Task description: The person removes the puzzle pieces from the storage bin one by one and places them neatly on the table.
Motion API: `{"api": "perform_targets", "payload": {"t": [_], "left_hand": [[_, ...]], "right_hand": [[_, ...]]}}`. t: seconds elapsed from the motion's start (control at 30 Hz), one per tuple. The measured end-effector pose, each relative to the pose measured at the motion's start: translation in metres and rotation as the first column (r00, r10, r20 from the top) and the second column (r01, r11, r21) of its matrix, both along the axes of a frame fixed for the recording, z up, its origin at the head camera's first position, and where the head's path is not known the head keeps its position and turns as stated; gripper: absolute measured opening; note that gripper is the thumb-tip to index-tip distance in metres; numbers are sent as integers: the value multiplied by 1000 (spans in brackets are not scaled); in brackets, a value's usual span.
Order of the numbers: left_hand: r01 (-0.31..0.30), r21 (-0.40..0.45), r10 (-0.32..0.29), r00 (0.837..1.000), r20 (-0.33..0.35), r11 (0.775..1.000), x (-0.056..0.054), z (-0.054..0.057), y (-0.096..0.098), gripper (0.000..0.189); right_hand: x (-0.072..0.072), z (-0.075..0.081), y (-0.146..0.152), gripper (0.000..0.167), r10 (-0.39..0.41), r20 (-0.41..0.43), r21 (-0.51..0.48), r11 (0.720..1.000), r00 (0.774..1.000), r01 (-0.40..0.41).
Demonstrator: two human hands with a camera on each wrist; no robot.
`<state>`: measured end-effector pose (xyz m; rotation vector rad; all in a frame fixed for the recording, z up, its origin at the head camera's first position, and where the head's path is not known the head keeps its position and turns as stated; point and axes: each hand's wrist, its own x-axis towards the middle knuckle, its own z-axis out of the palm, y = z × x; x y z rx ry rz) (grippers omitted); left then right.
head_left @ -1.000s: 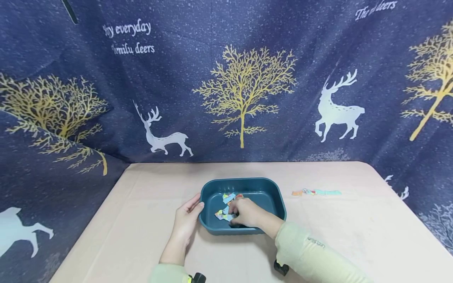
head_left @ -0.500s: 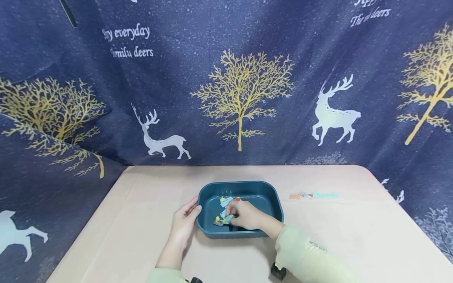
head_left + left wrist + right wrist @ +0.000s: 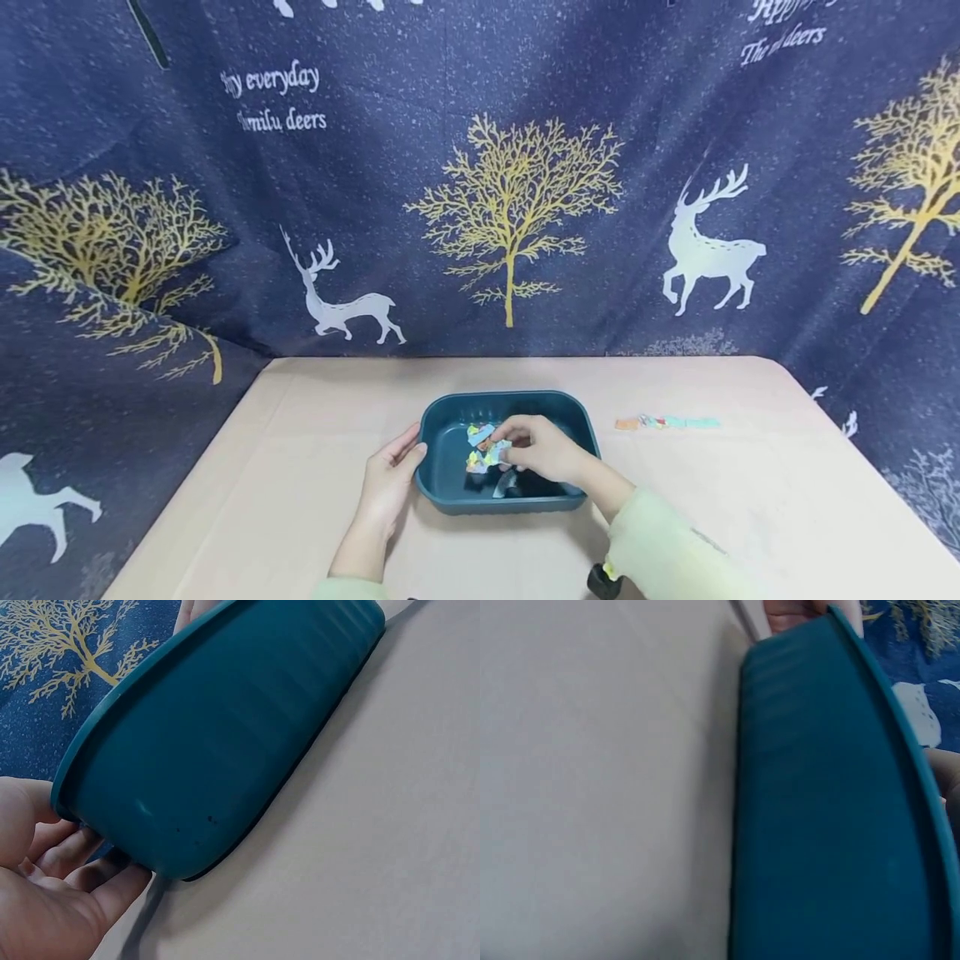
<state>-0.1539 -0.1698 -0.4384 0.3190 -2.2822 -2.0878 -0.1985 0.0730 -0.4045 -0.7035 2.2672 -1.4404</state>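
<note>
A dark teal rectangular basin (image 3: 517,505) sits on the table. My left hand (image 3: 386,487) grips its left end, thumb at the rim and fingers against the outer wall, as the left wrist view shows. My right hand (image 3: 551,452) is over the basin's inside, pinching a colourful, paper-like scrap (image 3: 497,454) in light blue and yellow. Close behind it, a blue and yellow scrap (image 3: 480,434) overlaps the fingertips in the head view. A pale scrap (image 3: 506,484) shows below the hand, near the front wall. The basin's wall hides most of the right hand in the right wrist view.
To the right of the basin, a row of orange, red and light blue scraps (image 3: 667,422) lies on the pale tablecloth (image 3: 262,483). Behind the table hangs a dark blue curtain (image 3: 480,333) printed with deer and trees.
My right hand has risen from the basin's floor and shifted slightly right, lifting a blue and yellow scrap. My left hand keeps its grip on the basin. The head view has tilted slightly.
</note>
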Motion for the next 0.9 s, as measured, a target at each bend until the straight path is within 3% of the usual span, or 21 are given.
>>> {"api": "perform_targets", "payload": {"t": [0.4, 0.73, 0.9], "left_hand": [[-18, 3, 18, 1000, -18, 1000, -1, 5, -3, 44], [-9, -12, 9, 1000, 7, 1000, 1, -2, 1, 45], [-12, -17, 12, 1000, -3, 1000, 1, 0, 0, 44]], "right_hand": [[1, 20, 31, 31, -103, -18, -47, 994, 994, 102], [2, 17, 56, 36, -177, 31, -117, 977, 984, 180], [1, 21, 65, 39, -235, 66, -152, 958, 970, 243]]}}
